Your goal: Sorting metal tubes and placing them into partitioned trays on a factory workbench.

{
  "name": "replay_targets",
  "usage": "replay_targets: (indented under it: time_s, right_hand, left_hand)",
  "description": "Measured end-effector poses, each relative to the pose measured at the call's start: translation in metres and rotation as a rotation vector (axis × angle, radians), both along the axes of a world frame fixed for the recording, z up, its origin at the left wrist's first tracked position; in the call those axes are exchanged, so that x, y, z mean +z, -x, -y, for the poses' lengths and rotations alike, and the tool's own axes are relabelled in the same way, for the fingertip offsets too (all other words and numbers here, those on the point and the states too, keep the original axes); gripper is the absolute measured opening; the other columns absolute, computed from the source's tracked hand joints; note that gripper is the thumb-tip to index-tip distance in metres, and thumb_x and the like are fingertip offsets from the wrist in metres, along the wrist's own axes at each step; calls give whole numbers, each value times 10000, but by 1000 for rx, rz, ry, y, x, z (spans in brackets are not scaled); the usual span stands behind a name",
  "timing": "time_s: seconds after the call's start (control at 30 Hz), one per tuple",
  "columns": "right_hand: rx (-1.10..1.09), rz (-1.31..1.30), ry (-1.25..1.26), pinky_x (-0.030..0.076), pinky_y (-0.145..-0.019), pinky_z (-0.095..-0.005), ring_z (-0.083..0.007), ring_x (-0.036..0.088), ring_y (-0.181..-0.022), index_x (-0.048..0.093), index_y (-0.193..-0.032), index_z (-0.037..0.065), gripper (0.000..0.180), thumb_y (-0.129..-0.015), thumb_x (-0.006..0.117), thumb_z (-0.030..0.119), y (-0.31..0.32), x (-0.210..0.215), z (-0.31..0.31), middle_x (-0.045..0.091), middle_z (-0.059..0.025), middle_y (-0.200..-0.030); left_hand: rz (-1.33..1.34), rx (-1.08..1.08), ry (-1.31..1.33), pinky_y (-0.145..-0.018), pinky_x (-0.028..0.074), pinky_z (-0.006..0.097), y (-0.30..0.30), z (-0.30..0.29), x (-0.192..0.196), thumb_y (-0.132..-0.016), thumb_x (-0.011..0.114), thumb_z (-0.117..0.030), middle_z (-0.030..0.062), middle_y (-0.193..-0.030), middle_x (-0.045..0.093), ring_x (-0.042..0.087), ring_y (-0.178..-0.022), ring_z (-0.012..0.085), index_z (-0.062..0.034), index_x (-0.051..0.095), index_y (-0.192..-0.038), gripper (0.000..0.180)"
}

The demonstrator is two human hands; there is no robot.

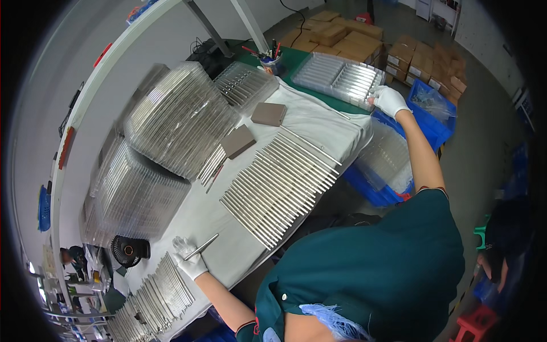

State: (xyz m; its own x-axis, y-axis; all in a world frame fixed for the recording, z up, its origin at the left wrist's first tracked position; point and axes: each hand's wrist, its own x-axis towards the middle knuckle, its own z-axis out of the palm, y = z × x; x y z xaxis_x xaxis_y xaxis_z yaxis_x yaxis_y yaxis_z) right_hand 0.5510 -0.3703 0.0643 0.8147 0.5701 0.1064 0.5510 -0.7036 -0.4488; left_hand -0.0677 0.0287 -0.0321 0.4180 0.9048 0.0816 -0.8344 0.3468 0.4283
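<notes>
- At the right end of the green worktop [293, 60], a clear tray [320, 67] is carrying bright metal rods [359, 80] in the half nearer my right hand.
- Toward the far right corner, a cup [274, 68] is holding pens; beside it, a second clear tray [259, 94] is lying, its contents too small for me to tell.
- Along the far edge, two stacks of clear trays [176, 119] are standing.
- Just off the right end, a blue crate [444, 130] is holding clear plastic, and a nearer blue crate [373, 196] is holding more clear trays.
- My right arm is reaching outward, and my gloved right hand [390, 101] is touching the first tray's near corner; I cannot tell whether its fingers are gripping.
- Toward the left end, my gloved left hand [191, 259] is gripping one slanting metal rod [204, 245].
- Along the near edge, a row of rods [279, 185] is lying on white cloth [199, 216].
</notes>
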Motion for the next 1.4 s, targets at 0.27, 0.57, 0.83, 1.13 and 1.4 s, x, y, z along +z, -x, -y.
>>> replay_targets:
  time_s: [0.27, 0.57, 0.83, 1.13, 1.4]
  right_hand:
    - [-205, -426, -635, 453, -766, -422, -392, 582, -814, 578, -954, -9, 366, -878, 492, 339, -3, 14, -12, 601, -241, -891]
    - [132, -272, -978, 533, -743, -290, -213, 631, -892, 508, -1022, -22, 439, -912, 473, 401, 65, 142, -43, 587, -140, -1009]
    - [894, -990, -698, 556, -658, -291, -188, 640, -733, 443, -1039, 34, 454, -801, 658, 355, 199, 126, -178, 571, -134, -1025]
    - [1134, 91, 91, 487, -734, -380, -332, 623, -785, 485, -1130, 34, 563, -782, 606, 459, 375, 48, -320, 582, -190, -1059]
    - [1905, 374, -89, 276, -1040, -474, -333, 363, -1240, 589, -954, 89, 434, -669, 705, 395, 405, 17, -277, 402, -157, -1327]
  left_hand:
    - [15, 82, 153, -997, 396, 438, -10, 3, 9, -950, 359, -295, 137, -1262, 485, 435, -1202, 265, 11, 445, -1217, 415]
    - [44, 33, 101, -950, 434, 424, -9, 6, 4, -943, 389, -314, 78, -1229, 523, 461, -1182, 245, -49, 486, -1172, 364]
    - [-42, 193, 251, -964, 416, 422, -28, 14, 14, -959, 326, -349, 89, -1222, 508, 461, -1165, 253, -61, 471, -1183, 392]
    - [149, 237, 225, -1035, 305, 451, -28, 17, 17, -945, 367, -361, 116, -1224, 477, 400, -1206, 298, -45, 434, -1214, 420]
    - [126, 185, 161, -1035, 298, 449, -34, 13, 5, -929, 408, -365, 102, -1272, 434, 379, -1229, 282, -64, 409, -1225, 422]
